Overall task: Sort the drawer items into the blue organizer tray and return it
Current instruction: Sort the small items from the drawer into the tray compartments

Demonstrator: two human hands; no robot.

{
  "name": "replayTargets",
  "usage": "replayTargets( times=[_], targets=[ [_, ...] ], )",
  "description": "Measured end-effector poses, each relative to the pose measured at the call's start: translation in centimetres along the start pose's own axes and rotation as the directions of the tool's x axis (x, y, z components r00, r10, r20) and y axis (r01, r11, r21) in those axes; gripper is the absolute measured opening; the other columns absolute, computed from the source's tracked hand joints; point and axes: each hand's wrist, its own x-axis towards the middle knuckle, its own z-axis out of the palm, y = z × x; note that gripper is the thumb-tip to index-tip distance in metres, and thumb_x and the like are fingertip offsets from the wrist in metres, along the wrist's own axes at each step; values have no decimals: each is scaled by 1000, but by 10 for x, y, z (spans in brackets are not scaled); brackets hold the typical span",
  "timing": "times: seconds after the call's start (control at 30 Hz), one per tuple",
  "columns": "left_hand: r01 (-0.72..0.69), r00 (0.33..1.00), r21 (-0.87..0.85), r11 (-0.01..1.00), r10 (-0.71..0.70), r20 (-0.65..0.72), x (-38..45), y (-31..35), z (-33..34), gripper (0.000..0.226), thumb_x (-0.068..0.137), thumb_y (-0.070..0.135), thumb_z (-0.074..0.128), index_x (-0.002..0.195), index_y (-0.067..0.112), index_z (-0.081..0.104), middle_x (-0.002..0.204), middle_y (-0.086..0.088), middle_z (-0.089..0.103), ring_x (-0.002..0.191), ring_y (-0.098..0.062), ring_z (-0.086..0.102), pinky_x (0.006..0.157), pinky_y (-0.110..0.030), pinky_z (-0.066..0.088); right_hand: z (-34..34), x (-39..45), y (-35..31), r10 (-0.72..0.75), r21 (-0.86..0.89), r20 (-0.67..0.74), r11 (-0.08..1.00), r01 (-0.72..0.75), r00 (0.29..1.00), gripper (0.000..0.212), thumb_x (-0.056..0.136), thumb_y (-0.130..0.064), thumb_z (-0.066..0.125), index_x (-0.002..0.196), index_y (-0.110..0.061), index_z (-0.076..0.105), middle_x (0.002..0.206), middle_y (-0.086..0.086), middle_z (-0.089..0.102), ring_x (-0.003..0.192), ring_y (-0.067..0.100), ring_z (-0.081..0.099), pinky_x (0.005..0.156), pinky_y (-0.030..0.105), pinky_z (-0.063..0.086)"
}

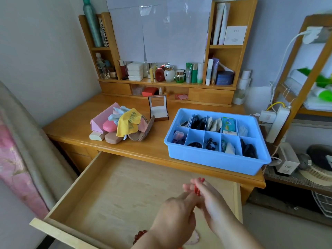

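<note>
Together, both hands hold a string of red beads over the open drawer.
Left hand (177, 210) and right hand (209, 198) meet fingertip to fingertip, pinching the beads (197, 188); the drawer (115, 191) beneath shows bare lining. On the desk (75, 126) sits the blue tray (212, 159), its compartments holding small dark items, packets and tissues, individually hard to identify.

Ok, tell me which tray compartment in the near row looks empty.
The second compartment from the left in the blue tray's near row; its neighbours all hold items.
</note>
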Motion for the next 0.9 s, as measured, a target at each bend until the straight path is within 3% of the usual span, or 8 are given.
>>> replayTargets(
  times=[0.13, 0.27, 0.33, 0.4, 0.53, 0.6, 0.73, 0.9],
  targets=[
    [180, 975, -184, 966, -200, -100, 17, 8, -14, 28, 75, 5, 50, 95, 24, 55, 85, 7, 55, 67, -8, 57, 62, -27, 48, 0, -11, -5, 127, -314, 157, 947, -73, 979, 50, 82, -60, 52, 76, -13, 69, 67, 9, 61, 62, 19, 54, 62, 30, 45],
    [454, 843, -606, 653, -535, 55, 18, -2, -19, 35, 73, 7, 71, 97, 30, 59, 87, 6, 58, 60, -3, 52, 55, -13, 43, -7, -15, -18, 206, -401, 319, 914, -65, 925, 25, 79, -38, 66, 71, -15, 61, 49, -2, 43, 46, 10, 32, 49, 20, 26],
    [468, 824, -672, 573, -557, 99, 13, -7, -17, 37, 72, 8, 75, 99, 29, 61, 93, 5, 57, 65, -6, 50, 58, -15, 44, -12, -13, -22, 248, -392, 369, 915, -92, 896, 9, 84, -12, 65, 76, -11, 61, 48, -2, 40, 43, 8, 29, 45, 18, 22],
    [455, 820, -719, 526, -562, 108, 9, -12, -14, 33, 76, 5, 74, 99, 26, 64, 97, 3, 58, 67, -7, 50, 62, -18, 46, -15, -12, -22, 303, -399, 387, 907, -138, 871, 18, 86, 3, 58, 73, -9, 61, 46, -1, 39, 41, 7, 29, 43, 18, 19],
    [499, 816, -847, 184, -428, 388, 3, -17, -13, 43, 77, 12, 70, 118, 16, 58, 113, -14, 65, 99, -23, 65, 88, -38, 53, -15, -10, -19, 306, -214, 456, 949, -231, 836, 12, 83, -1, 57, 94, 0, 61, 49, 2, 41, 41, 8, 32, 43, 17, 27],
    [540, 824, -813, 217, -334, 458, 0, -15, -12, 62, 67, 15, 74, 124, 16, 50, 101, -14, 70, 94, -27, 68, 85, -37, 55, -11, -10, -15, 298, -219, 421, 950, -223, 857, 10, 85, -7, 59, 93, -2, 60, 53, 3, 46, 45, 10, 36, 45, 18, 33],
    [532, 823, -743, 405, -453, 342, 3, -16, -5, 59, 67, 7, 77, 120, 15, 52, 93, -9, 69, 83, -23, 71, 78, -35, 58, -6, -7, -10, 215, -492, 298, 870, -44, 930, 7, 91, -12, 59, 85, -8, 61, 53, -2, 53, 45, 7, 44, 46, 18, 36],
    [493, 814, -803, 334, -504, 290, 3, -26, -6, 36, 84, -3, 65, 114, 13, 56, 78, -10, 67, 70, -23, 67, 77, -40, 58, -11, -5, -23, 164, -602, 314, 796, 62, 935, 5, 88, -11, 62, 84, -9, 63, 61, -3, 63, 61, 13, 63, 67, 25, 52]
  ],
)
